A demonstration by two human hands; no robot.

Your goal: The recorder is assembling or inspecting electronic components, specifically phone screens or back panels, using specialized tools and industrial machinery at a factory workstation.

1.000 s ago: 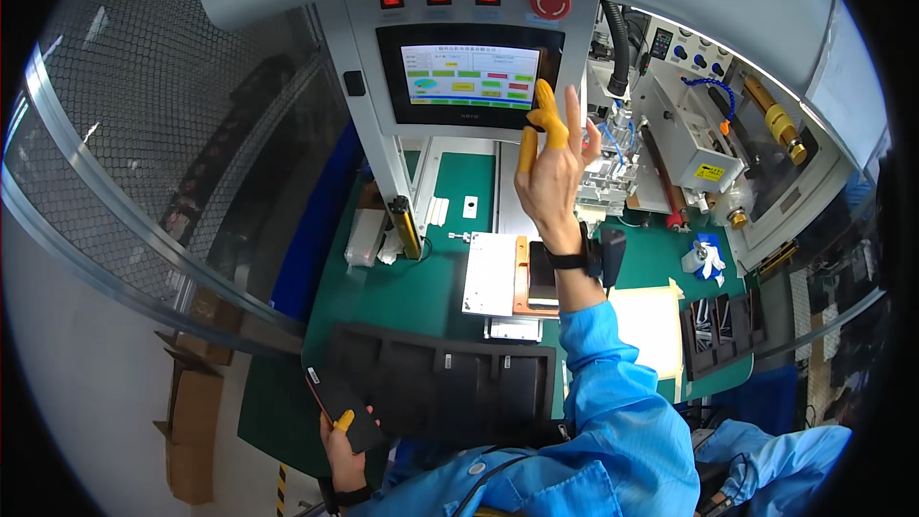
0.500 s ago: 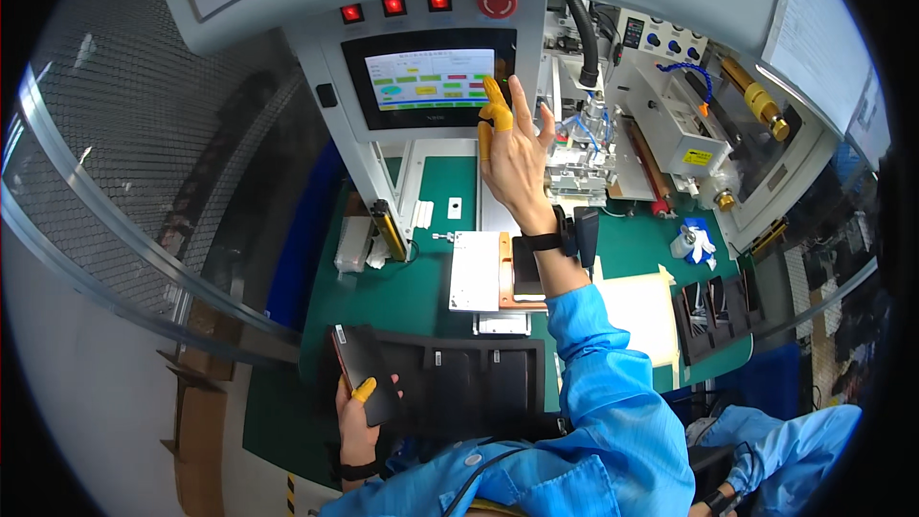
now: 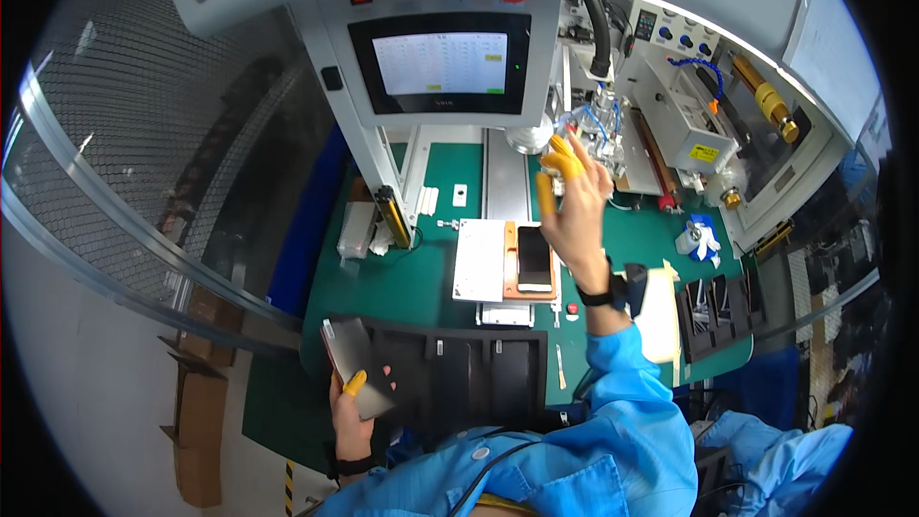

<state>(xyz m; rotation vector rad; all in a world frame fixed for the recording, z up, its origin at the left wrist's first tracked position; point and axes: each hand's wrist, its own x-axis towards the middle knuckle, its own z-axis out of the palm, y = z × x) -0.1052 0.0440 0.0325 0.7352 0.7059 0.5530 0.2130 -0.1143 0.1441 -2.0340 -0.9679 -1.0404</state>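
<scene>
Head view: my left hand point(image 3: 352, 412) grips a thin dark panel point(image 3: 356, 364) by its lower edge, yellow-capped thumb on top, just beside the black slotted tray point(image 3: 469, 373) at the near edge of the green bench point(image 3: 421, 282). My right hand point(image 3: 574, 211) is raised above the bench with fingers spread, holding nothing, between the touchscreen point(image 3: 440, 62) and a phone point(image 3: 534, 258) lying on the orange fixture point(image 3: 510, 263). I judge this as a step between screen and fixture. For the next move, I must bring the right hand down carefully onto the phone.
</scene>
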